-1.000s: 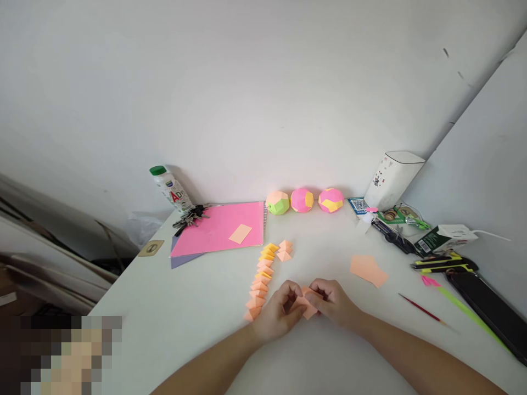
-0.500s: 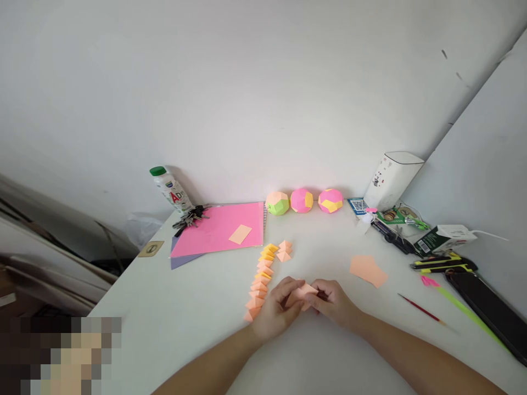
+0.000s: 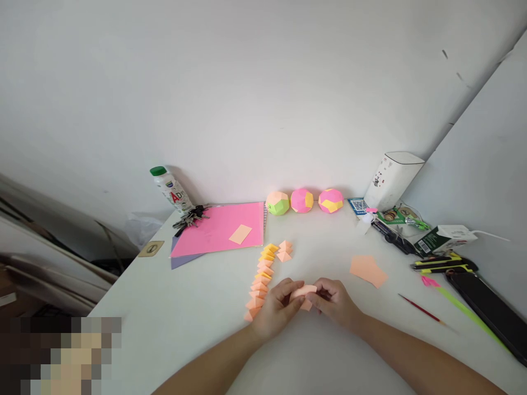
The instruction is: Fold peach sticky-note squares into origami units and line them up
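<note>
Between my two hands is a peach piece of paper, partly folded or curved, above the table. My left hand grips its left side, thumb in front and fingers behind. The right side is pinched by my right hand; some of its fingertips are hidden behind the paper. Just left of my left hand runs a row of folded peach and yellow paper pieces, its near end close to my wrist. A few more folded peach pieces sit beside the row's far end.
Three paper balls stand along the wall. Pink sheets, keys and a white bottle are at the left. Rightward lie a peach sheet, a thin red brush, a cutter and a black case.
The paper in my hands has bent: its upper edge now looks curved and lower at the right corner. My hands have barely shifted, and the things on the table stay put.
</note>
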Tool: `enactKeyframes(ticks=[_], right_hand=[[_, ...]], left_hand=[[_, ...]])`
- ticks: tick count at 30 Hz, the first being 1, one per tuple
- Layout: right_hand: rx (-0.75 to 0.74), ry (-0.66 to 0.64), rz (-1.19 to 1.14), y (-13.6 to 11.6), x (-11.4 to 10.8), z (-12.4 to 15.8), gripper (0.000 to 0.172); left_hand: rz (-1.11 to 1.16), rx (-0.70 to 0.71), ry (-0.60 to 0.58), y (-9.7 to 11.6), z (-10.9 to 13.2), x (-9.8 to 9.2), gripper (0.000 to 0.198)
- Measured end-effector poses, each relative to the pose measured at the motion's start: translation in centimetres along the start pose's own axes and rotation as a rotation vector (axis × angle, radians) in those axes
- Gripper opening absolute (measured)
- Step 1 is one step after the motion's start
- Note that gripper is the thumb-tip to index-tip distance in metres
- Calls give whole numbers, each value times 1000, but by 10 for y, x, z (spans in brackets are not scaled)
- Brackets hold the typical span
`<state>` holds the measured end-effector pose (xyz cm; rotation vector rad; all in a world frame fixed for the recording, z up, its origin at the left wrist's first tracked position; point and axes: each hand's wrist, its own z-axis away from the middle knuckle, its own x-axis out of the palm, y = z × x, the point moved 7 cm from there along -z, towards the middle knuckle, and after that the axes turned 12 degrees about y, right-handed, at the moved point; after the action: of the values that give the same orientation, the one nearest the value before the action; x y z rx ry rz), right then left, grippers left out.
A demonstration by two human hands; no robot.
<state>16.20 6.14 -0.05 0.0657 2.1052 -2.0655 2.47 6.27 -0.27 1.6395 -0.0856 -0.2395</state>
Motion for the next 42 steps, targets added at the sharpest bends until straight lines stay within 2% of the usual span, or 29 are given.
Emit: enactKeyframes(ticks=[6,15,23,30,42], right_hand=[[6,34,-21,-3,-2,0,33],[27,39,-44,-3,-2,0,35],[68,27,-182,2,-2,-3,33],[3,-2,-161,0,-1,-3,23],[6,-13,-160,-3,-3,-4,21]], left_hand=[[-132,50,-23,7,0,1,26],[-210,60,-86,17,1,5,26],[-182,38,-70,15,0,4,28],[-142,31,-82,16,0,4,32],[-146,28,-89,17,1,4,29]])
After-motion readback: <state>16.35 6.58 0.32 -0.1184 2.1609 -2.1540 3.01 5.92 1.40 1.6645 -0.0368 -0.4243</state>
